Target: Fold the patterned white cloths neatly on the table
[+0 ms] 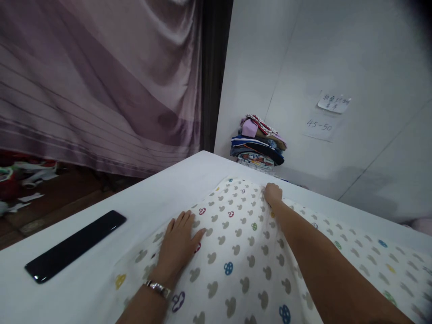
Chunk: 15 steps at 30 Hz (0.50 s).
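A white cloth (236, 270) printed with grey, blue, red, green and yellow mushrooms lies spread over the white table. My left hand (178, 243) rests flat on its left part, fingers stretched out and slightly apart, with a silver bracelet at the wrist. Farther away, my right hand (273, 193) is closed at the cloth's far side, gripping the fabric in a fist. From that grip the cloth rises in a ridge and folds run toward me. The part of the cloth beneath my right forearm is hidden.
On the white table (162, 184), a black phone-like slab (76, 245) lies to the left. A pile of folded clothes (258, 141) stands beyond the far edge, by the wall bearing handwritten paper notes (334, 103). A pinkish curtain (135, 81) hangs at the left, above floor clutter.
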Each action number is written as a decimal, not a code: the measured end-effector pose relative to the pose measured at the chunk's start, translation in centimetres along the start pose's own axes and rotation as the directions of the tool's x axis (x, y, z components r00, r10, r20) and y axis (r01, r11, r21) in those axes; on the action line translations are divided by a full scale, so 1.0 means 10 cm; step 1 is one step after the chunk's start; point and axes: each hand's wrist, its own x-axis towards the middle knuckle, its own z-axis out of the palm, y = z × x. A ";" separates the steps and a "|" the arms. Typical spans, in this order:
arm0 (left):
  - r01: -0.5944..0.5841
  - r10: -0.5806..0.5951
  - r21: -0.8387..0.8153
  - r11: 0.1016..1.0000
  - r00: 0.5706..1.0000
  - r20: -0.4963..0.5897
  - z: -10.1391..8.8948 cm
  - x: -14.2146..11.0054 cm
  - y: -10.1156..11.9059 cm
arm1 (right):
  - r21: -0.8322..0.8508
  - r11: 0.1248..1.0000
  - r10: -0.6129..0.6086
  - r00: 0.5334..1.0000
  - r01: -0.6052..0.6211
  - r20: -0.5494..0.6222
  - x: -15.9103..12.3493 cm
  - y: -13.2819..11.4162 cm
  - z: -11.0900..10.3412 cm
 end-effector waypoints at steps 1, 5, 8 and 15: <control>0.002 -0.002 -0.004 1.000 1.000 0.001 0.00 0.00 0.00 | 0.009 1.000 -0.003 1.000 0.003 0.011 0.01 -0.01 0.01; 0.026 -0.026 -0.022 0.999 1.000 -0.013 -0.03 0.01 0.02 | 0.054 0.997 -0.058 0.997 0.056 0.040 -0.02 -0.07 0.04; 0.039 -0.039 -0.003 0.999 0.998 -0.041 -0.07 0.01 0.03 | 0.099 0.988 -0.130 0.989 0.122 0.077 -0.04 -0.13 0.06; 0.085 -0.085 0.041 0.996 0.996 0.013 -0.05 -0.01 0.03 | 0.160 0.979 -0.149 0.976 0.123 0.162 -0.10 -0.30 0.06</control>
